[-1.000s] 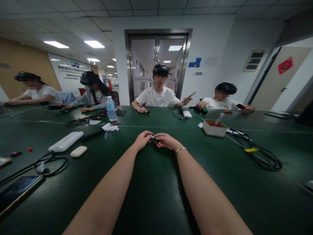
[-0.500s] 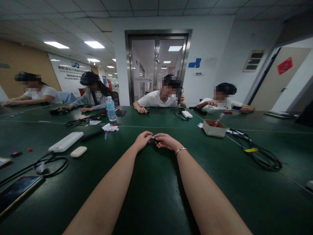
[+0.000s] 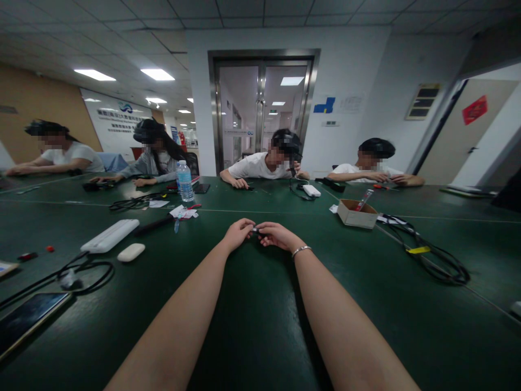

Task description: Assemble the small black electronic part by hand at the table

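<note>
A small dark part (image 3: 255, 230), too tiny to identify, sits pinched between the fingertips of both hands near the middle of the green bench (image 3: 260, 326), well out from the near edge. The left hand (image 3: 238, 233) closes on it from one side and the right hand (image 3: 277, 234) from the other, so the two hands meet with the part clamped between them; a glint of metal shows at the joint.

To handle so small a piece well, I judge it best to keep both wrists resting on the bench for steadiness, hold the piece level, and work with the fingertips alone, applying light, even pressure so nothing slips or bends.

Both forearms stretch straight forward from the near edge and converge on the part. The left hand lies knuckles-up with fingers curled inward; the right hand is turned slightly, thumb and forefinger leading, with a thin bracelet (image 3: 301, 250) on its wrist.

Toward the left edge lie a white power strip (image 3: 109, 235), a white oval case (image 3: 131, 251), a coiled black cable (image 3: 87, 271) and a phone (image 3: 26, 317) face up near the near-left corner. Farther back stands a water bottle (image 3: 184, 181). To the right sits an open cardboard box (image 3: 357, 213), and beyond it another black cable (image 3: 431, 255) with a yellow tag. Four other people sit along the far edge, busy with their own hands.
</note>
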`<state>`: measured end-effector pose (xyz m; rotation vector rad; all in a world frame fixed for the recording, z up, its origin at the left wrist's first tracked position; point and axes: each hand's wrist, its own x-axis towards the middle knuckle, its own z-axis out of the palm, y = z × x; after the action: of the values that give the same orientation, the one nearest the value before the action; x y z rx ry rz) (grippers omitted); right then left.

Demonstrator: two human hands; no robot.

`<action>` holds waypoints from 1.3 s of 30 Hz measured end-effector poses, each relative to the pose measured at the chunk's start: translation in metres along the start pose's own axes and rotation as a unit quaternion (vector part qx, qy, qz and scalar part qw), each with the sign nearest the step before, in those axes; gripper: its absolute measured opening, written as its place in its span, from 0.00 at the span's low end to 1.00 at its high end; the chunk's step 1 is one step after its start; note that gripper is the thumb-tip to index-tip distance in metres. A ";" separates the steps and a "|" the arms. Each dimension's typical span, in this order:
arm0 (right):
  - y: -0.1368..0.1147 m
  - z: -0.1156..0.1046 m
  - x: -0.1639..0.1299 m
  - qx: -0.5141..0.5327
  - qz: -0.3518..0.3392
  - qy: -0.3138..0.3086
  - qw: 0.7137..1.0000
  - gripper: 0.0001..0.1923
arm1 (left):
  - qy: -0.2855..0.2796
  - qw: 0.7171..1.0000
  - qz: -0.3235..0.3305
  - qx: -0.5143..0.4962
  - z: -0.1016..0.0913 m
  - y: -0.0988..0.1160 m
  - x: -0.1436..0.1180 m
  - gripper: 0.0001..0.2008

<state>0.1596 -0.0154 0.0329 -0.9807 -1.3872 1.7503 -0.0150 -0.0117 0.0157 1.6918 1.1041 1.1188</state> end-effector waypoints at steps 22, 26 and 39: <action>0.002 -0.001 0.001 0.004 -0.005 -0.003 1.000 0.06 | -0.020 0.999 0.033 0.007 -0.001 -0.009 0.002 0.15; 0.001 0.000 0.001 0.006 -0.005 -0.006 1.000 0.06 | -0.032 0.999 0.035 0.016 -0.001 -0.011 0.003 0.16; 0.001 0.001 0.000 0.004 -0.006 0.000 1.000 0.08 | 0.006 1.000 0.028 0.011 -0.001 -0.008 0.002 0.14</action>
<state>0.1587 -0.0159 0.0325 -0.9675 -1.3817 1.7456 -0.0177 -0.0072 0.0093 1.7449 1.0851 1.1563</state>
